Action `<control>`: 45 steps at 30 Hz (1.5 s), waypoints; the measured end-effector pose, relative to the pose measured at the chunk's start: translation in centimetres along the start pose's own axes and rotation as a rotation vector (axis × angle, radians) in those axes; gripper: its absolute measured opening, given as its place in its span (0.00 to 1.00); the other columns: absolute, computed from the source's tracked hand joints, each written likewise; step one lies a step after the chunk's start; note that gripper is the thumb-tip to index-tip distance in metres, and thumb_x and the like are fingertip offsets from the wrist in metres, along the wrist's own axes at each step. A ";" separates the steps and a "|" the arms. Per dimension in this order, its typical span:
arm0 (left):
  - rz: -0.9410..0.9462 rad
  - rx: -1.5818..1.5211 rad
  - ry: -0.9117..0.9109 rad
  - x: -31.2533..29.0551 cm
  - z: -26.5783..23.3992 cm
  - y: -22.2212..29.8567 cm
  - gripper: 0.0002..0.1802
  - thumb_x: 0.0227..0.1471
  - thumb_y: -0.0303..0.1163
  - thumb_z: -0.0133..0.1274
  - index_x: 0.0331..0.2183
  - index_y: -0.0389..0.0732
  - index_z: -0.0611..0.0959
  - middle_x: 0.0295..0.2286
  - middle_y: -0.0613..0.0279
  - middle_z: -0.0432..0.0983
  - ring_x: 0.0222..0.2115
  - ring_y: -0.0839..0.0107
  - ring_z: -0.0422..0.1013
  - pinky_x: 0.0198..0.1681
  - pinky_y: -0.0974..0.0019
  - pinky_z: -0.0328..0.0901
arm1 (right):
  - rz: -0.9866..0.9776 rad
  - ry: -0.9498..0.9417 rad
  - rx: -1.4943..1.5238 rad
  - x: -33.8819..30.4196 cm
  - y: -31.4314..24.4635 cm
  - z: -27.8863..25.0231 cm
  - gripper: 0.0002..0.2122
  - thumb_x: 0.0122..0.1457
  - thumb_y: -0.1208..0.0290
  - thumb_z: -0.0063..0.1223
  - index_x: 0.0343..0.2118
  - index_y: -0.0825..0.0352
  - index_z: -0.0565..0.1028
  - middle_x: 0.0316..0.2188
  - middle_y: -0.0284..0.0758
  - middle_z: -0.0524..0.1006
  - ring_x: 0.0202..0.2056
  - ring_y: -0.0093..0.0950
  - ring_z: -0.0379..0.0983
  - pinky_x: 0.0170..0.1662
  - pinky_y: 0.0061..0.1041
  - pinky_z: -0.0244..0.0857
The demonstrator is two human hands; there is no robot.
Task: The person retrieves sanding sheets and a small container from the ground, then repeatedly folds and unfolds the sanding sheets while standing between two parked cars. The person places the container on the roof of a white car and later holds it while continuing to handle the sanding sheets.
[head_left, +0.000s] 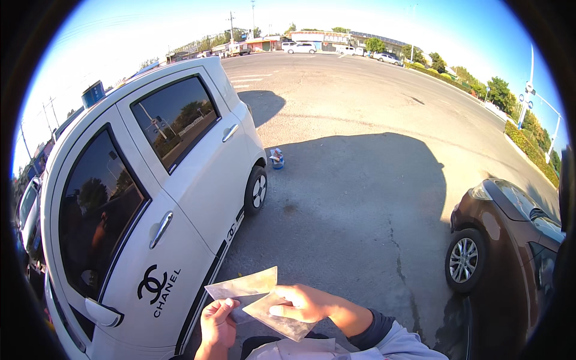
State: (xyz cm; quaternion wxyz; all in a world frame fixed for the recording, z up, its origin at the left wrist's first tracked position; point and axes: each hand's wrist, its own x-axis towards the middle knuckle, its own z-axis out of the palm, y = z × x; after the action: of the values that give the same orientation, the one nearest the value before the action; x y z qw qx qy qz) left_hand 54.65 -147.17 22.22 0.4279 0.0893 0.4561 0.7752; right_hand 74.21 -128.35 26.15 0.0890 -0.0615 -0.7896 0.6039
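Low in the head view, my left hand pinches a thin, pale tan-grey sheet by its lower edge, thumb on top. My right hand grips a second thin sheet of similar colour, with the thumb lying across it. The right sheet overlaps part of the left one, and both are in front of my body. Their surfaces look mottled and partly see-through; I cannot tell the exact material.
A white car with dark windows stands close on the left. To the right is a brown car. A small blue container with things on top sits on the ground by the white car's wheel. Farther off are parked vehicles.
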 end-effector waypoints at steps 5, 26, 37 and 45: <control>0.019 0.034 -0.192 4.1 1.5 0.2 0.15 0.68 0.35 0.56 0.43 0.30 0.87 0.37 0.53 0.86 0.38 0.65 0.82 0.46 0.60 0.75 | -0.065 0.273 0.202 6.8 2.5 -0.9 0.10 0.74 0.67 0.52 0.49 0.69 0.73 0.34 0.32 0.79 0.39 0.16 0.75 0.42 0.22 0.71; 0.333 -0.091 -0.037 17.3 -12.6 13.0 0.09 0.64 0.23 0.59 0.44 0.28 0.86 0.41 0.54 0.85 0.41 0.70 0.80 0.49 0.66 0.72 | -0.177 0.081 0.151 40.2 -2.6 4.6 0.12 0.70 0.68 0.60 0.46 0.72 0.75 0.33 0.31 0.82 0.35 0.14 0.76 0.39 0.19 0.72; 0.711 -0.139 0.490 13.7 -16.7 16.5 0.10 0.62 0.24 0.61 0.43 0.29 0.87 0.38 0.54 0.87 0.36 0.69 0.81 0.46 0.63 0.73 | -0.879 0.234 -0.172 66.7 -18.3 0.1 0.29 0.61 0.60 0.68 0.57 0.73 0.70 0.39 0.38 0.79 0.39 0.26 0.77 0.45 0.27 0.73; 0.667 -0.084 0.914 14.2 -15.0 18.2 0.07 0.61 0.21 0.59 0.43 0.32 0.83 0.36 0.59 0.82 0.37 0.67 0.78 0.36 0.63 0.73 | -0.930 0.654 -0.606 86.8 -34.3 -4.1 0.45 0.56 0.36 0.63 0.60 0.79 0.69 0.54 0.58 0.76 0.57 0.53 0.75 0.60 0.43 0.69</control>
State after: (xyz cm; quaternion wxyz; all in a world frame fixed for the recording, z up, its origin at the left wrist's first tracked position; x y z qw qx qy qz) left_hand 27.36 -150.02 24.35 -0.0778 -0.1331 0.5110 0.8456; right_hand -9.30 -115.79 66.07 0.5565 0.0839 -0.8014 0.2024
